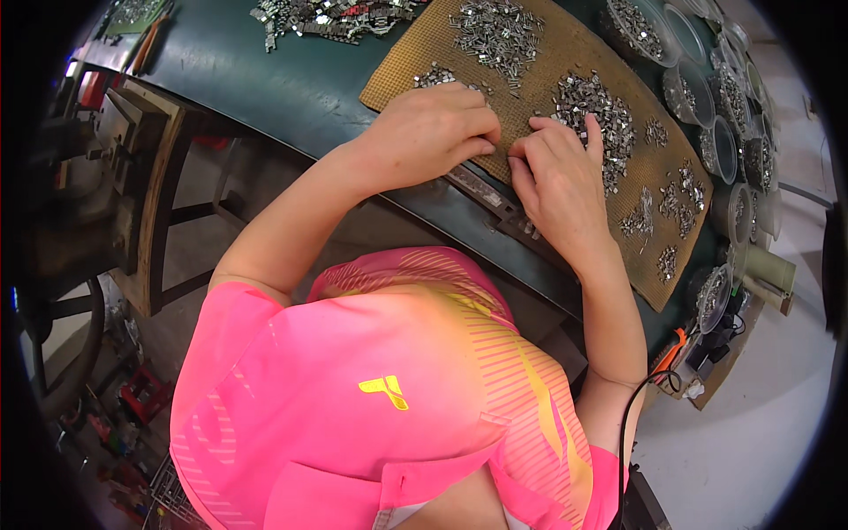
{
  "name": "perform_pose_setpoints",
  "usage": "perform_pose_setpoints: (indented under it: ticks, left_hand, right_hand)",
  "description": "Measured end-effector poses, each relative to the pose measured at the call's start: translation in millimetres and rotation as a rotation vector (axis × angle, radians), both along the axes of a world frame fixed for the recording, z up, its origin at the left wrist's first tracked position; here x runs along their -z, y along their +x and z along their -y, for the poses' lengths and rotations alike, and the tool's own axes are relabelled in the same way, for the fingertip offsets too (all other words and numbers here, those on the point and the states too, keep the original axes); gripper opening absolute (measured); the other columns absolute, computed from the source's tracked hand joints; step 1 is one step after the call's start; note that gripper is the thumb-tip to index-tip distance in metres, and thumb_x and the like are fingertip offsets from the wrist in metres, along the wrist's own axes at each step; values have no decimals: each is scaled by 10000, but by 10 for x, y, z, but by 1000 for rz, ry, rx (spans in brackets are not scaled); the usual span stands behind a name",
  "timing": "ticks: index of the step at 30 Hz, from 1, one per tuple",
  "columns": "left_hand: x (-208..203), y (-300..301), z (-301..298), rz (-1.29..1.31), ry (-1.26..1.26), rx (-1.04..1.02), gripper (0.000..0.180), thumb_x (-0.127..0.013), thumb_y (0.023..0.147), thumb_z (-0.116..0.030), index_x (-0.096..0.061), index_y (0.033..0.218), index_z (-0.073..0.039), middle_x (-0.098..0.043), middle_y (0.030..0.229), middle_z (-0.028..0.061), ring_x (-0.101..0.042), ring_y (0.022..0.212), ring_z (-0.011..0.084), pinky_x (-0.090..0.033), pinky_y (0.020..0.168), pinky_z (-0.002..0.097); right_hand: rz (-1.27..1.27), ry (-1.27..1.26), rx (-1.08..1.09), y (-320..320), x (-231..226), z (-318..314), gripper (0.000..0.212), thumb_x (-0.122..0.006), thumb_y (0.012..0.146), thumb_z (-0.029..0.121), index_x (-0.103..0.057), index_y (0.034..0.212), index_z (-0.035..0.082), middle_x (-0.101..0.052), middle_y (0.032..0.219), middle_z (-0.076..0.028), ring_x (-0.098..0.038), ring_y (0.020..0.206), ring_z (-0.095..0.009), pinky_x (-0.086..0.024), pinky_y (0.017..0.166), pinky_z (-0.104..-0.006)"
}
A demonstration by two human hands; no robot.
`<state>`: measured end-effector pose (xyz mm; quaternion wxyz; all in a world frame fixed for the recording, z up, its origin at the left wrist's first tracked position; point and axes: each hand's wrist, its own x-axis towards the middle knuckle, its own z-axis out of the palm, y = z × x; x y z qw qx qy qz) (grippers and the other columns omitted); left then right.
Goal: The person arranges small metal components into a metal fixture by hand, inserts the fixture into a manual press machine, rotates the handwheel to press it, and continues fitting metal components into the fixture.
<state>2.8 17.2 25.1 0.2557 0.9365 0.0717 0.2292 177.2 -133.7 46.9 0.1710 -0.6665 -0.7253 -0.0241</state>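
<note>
My left hand (431,131) hovers over the near edge of a tan textured mat (415,53), its thumb and fingers pinched together. Across a small gap, my right hand (565,181) is also pinched, thumb against forefinger, with an outer finger sticking up. Whatever sits between the fingertips is too small or hidden to name. Just below both hands, a narrow metal bar fixture (481,190) lies along the table edge. A heap of small shiny metal links (609,119) spreads beside my right hand. A smaller pile of metal pieces (435,76) lies beyond my left knuckles.
More small metal parts (499,35) cover the mat's far side. Linked metal strips (336,19) lie on the green table (238,75). Clear round tubs (689,93) of parts line the right side. Orange-handled pliers (671,349) and a black cable (629,415) are at lower right.
</note>
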Motion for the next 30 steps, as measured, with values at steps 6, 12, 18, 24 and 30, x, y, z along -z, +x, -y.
perform_pose_setpoints:
  ticks: [6, 12, 18, 24, 30]
  left_hand:
    - [7, 34, 8, 2, -7, 40, 112, -759, 894, -170, -712, 964, -96, -609, 865, 53, -624, 883, 288, -510, 769, 419]
    - [-59, 21, 21, -16, 66, 86, 103, -752, 892, -138, -703, 968, -89, -614, 899, 68, -626, 892, 303, -511, 764, 417]
    - [-99, 40, -21, -60, 62, 108, 107, -734, 895, -94, -665, 966, -53, -614, 912, 89, -633, 913, 317, -510, 775, 419]
    - [-102, 43, 67, -54, -5, 34, 94, -725, 915, -77, -659, 971, -42, -638, 938, 97, -641, 900, 313, -506, 767, 406]
    - [-146, 99, 259, -8, -142, 45, 126, -749, 901, -72, -664, 988, -40, -676, 962, 87, -651, 901, 299, -513, 786, 380]
  right_hand:
    - [-74, 5, 31, 82, -133, 252, 148, -732, 896, 73, -633, 1005, 96, -662, 1009, -56, -640, 1206, -283, -288, 1186, -649]
    - [-126, -7, 149, 264, -214, 801, 162, -732, 893, 57, -620, 1000, 107, -688, 1071, -36, -632, 1252, -289, -291, 1194, -623]
    - [-179, -39, 235, 207, -212, 1234, 159, -736, 885, 54, -629, 991, 103, -697, 1090, -43, -631, 1263, -304, -298, 1204, -590]
    - [-115, -34, 280, 28, -112, 1329, 160, -725, 881, 22, -632, 992, 90, -691, 1118, -57, -640, 1266, -299, -312, 1203, -612]
    - [-30, 40, 320, -69, -15, 1332, 205, -750, 856, 35, -639, 1017, 97, -678, 1107, -38, -657, 1202, -265, -337, 1182, -616]
